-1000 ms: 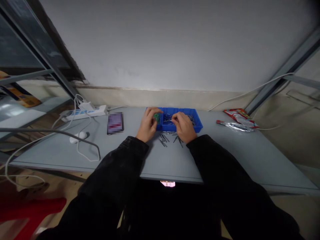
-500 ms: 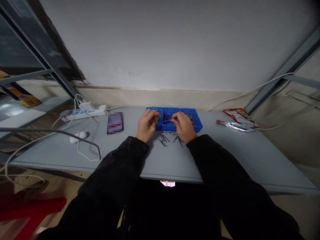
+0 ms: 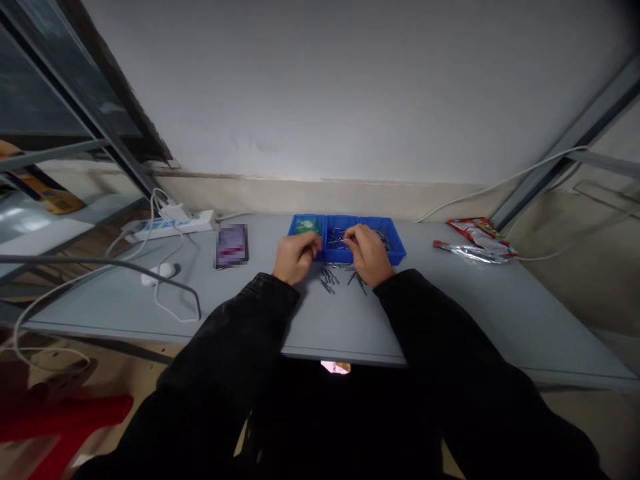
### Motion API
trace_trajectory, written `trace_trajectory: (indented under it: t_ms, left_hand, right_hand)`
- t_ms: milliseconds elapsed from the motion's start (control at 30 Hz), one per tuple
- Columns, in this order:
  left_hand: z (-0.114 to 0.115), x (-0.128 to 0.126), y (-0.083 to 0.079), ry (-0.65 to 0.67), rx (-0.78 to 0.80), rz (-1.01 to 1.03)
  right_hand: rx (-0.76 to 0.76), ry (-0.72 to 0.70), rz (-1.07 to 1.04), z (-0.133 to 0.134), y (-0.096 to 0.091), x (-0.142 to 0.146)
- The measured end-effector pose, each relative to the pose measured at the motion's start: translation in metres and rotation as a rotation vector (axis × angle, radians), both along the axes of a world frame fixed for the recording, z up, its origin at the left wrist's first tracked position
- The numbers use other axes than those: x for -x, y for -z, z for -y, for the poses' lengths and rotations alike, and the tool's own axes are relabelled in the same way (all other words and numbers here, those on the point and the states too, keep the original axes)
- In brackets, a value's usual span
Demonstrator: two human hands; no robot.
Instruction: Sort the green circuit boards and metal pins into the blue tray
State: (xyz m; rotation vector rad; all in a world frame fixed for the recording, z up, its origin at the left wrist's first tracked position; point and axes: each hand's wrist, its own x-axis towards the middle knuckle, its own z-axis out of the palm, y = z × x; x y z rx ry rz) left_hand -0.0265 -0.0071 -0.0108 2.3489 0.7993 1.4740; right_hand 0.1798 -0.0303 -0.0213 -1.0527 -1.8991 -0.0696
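Grey table, blue tray, metal pins scattered near it.
Light, slippery pins are best pinched mid-shaft; left hand curled, right hand pinched, whether either holds one cannot be told.

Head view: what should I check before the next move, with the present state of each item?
1. Right hand over the blue tray, at its middle compartment: ok.
2. Right grip on one of the metal pins: cannot tell, too small to see.
3. Left hand at the tray's front edge, by the left compartment: ok.
4. Left grip holding anything: cannot tell, the fingers hide it.
5. Green item inside the left compartment: ok.
6. All pins inside the tray: not ok, loose pins lie on the table in front of it.
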Motion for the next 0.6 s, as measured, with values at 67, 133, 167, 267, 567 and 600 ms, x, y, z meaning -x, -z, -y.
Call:
trace_trajectory:
  t_ms: [67, 133, 167, 267, 567, 600]
  left_hand:
    - [0.0, -0.003, 0.001, -0.055, -0.018, 0.053]
    - [0.001, -0.005, 0.003, -0.076, 0.023, 0.137]
    - [0.0, -0.006, 0.004, -0.078, 0.053, 0.174]
    - [-0.001, -0.003, 0.008, -0.118, 0.079, 0.266]
    - [0.0, 0.002, 0.001, -0.274, -0.087, 0.137]
    - [0.001, 0.001, -0.002, -0.279, -0.116, 0.105]
  right_hand:
    - [0.001, -0.002, -0.004, 0.0, 0.0, 0.0]
    - [0.005, -0.004, -0.008, 0.0, 0.0, 0.0]
    - [0.008, -0.004, -0.008, 0.001, 0.0, 0.0]
    - [0.013, -0.003, -0.011, 0.001, -0.001, 0.001]
    - [0.014, -0.009, -0.011, 0.001, 0.0, 0.001]
    - [0.013, -0.008, -0.01, 0.001, 0.0, 0.001]
